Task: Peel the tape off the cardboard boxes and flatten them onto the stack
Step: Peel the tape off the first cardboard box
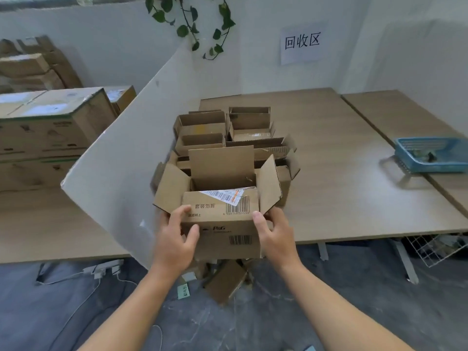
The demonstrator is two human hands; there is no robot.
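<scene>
White walls back pale wooden tables above a grey floor, a paper sign posted up.

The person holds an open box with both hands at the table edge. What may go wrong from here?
1. The left hand and right hand grip only the near corners of the held box, which seems to hang past the table edge; a slip may drop it onto the box on the floor.
2. Its raised flaps are close to the open boxes behind; flattening it here may knock them.
</scene>
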